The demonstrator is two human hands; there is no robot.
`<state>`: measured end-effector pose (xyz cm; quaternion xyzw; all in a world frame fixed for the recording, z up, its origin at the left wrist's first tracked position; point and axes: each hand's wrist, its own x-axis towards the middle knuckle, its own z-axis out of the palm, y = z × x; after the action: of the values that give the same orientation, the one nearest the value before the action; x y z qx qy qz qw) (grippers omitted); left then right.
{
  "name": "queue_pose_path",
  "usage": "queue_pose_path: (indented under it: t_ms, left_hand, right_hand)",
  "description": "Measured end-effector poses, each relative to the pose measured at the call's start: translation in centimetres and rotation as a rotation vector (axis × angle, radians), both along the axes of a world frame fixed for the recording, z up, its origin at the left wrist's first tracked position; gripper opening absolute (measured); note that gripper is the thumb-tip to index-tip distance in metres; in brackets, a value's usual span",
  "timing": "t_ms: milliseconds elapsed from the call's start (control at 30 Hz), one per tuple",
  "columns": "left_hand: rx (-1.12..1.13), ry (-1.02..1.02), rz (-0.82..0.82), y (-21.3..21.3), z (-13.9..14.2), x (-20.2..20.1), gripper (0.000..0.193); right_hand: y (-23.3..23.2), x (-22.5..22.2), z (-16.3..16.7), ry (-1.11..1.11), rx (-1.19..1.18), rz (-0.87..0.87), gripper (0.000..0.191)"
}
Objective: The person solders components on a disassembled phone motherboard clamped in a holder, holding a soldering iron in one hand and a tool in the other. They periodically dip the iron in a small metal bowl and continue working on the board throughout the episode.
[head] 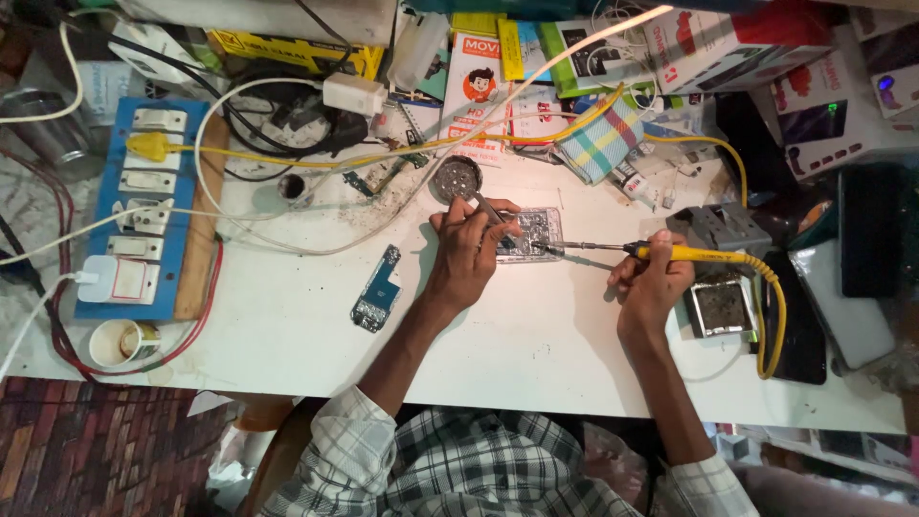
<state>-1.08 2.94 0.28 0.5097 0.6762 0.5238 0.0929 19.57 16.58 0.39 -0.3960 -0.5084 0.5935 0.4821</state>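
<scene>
You are holding thin tweezers (pixel 490 211) in your left hand (pixel 467 251), fingers closed on them, resting over the small circuit board (pixel 528 235) on the white desk (pixel 287 325). Your right hand (pixel 653 280), just right of the board, is gripping a yellow soldering iron (pixel 670 253), its tip touching the board.

a white worktable (pixel 287 335), lit brightly from overhead, carries a blue switchboard (pixel 144 211) far left of the hands, stacked cartons (pixel 728 43) along the edge beyond them, a paper cup (pixel 120 342) near the left corner, and brick-patterned flooring (pixel 105 445) shows below.
</scene>
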Motion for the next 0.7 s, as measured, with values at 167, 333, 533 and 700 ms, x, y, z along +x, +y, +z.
queue_pose_path:
  t_ms: [167,333,533,700]
  left_hand:
    - [0.035,0.056,0.033,0.09,0.04,0.19,0.021]
    - [0.075,0.059,0.019,0.06,0.27,0.26,0.021]
    - [0.02,0.067,0.021,0.0,0.27,0.28,0.024]
    - [0.019,0.04,0.01,0.15,-0.02,0.07,0.024]
  right_hand:
    - [0.14,0.24,-0.06,0.01,0.027,0.015,0.028]
    - [0.54,0.4,-0.18,0.041,0.002,-0.014,0.029]
    - [0.48,0.51,-0.38,0.039,-0.009,-0.015,0.031]
    - [0.55,0.47,-0.46,0.024,-0.013,-0.038,0.032]
